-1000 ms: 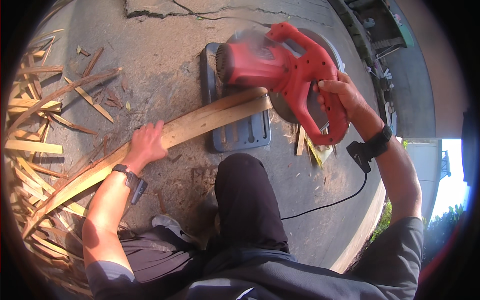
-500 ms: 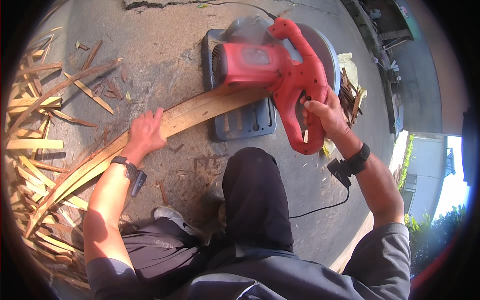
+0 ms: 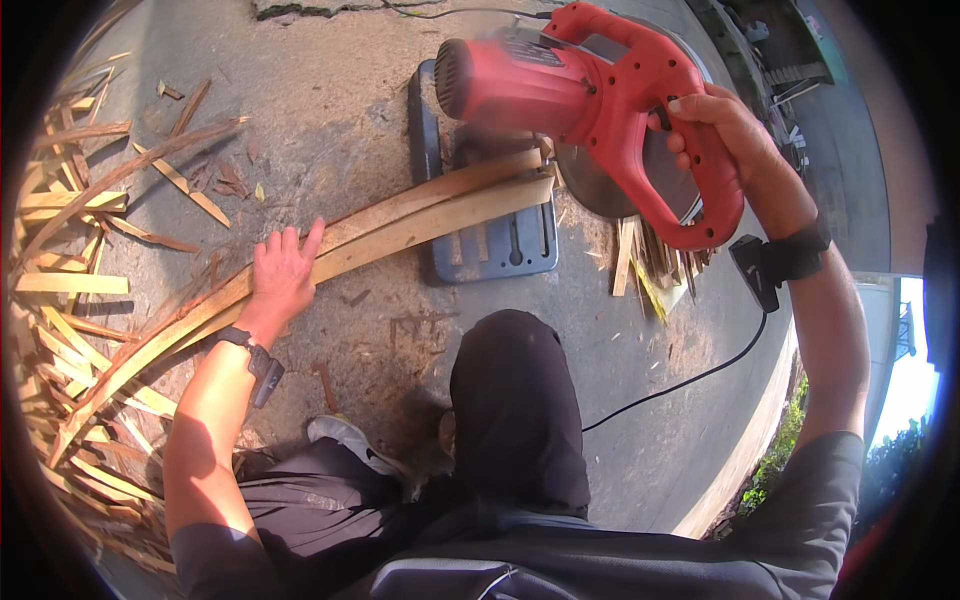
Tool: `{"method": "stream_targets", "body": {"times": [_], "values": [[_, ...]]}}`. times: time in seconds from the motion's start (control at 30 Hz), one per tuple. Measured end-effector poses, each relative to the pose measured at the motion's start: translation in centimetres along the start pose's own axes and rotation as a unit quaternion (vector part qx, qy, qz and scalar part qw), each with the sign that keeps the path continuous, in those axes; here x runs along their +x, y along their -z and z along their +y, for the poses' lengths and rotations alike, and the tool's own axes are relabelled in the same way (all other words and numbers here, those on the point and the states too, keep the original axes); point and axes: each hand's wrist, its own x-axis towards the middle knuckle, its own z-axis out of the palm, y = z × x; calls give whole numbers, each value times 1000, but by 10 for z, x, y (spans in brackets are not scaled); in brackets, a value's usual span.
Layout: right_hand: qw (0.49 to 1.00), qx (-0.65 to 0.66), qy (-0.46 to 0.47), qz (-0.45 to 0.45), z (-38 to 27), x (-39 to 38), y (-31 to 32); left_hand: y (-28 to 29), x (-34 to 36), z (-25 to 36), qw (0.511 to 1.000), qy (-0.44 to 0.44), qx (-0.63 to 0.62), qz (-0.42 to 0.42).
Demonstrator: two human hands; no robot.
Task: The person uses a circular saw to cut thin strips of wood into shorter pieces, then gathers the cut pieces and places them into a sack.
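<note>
Red saw (image 3: 625, 130) partly hides its blade (image 3: 598, 188); right fingers (image 3: 677, 142) grip it, left fingers (image 3: 274, 247) hold wooden strips (image 3: 440, 221).

Outdoor work yard: power saw (image 3: 585, 95), concrete ground (image 3: 330, 100), wood scraps (image 3: 75, 284) at left, greenery (image 3: 775, 460) lower right, perhaps a wall (image 3: 850, 195) above.

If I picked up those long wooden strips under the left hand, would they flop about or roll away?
The wooden strips are probably springy rather than floppy, because they look like thin wood. They likely wouldn't roll, since their sides look flat. They stretch far past both sides of the left hand, so the ends might dip or swing.
</note>
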Motion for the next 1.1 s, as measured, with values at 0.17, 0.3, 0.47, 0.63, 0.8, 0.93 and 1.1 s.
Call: {"method": "stream_targets", "body": {"times": [0.17,0.3,0.47,0.63,0.8,0.93,1.1], "values": [[999,3,-35,-27,-14,11,11,10,0,-4,999,-3,-23,-32],[999,-15,-43,-16,-13,15,20,26,-8,3,995,-21,-78,-66],[999,-18,-25,-43,-9,25,14,44,-81,-12,986,-4,-69,-150],[998,-52,-7,-39,-10,9,22,44,-73,40,978,-69,-118,-155],[999,-31,-9,-33,-5,15,15,37,-3,100,977,-94,-138,-131],[999,-26,-21,-7,-11,9,9,19,78,144,984,-84,-141,-65],[999,-40,-21,10,-13,3,0,-8,119,155,984,-79,-160,-20]]}}
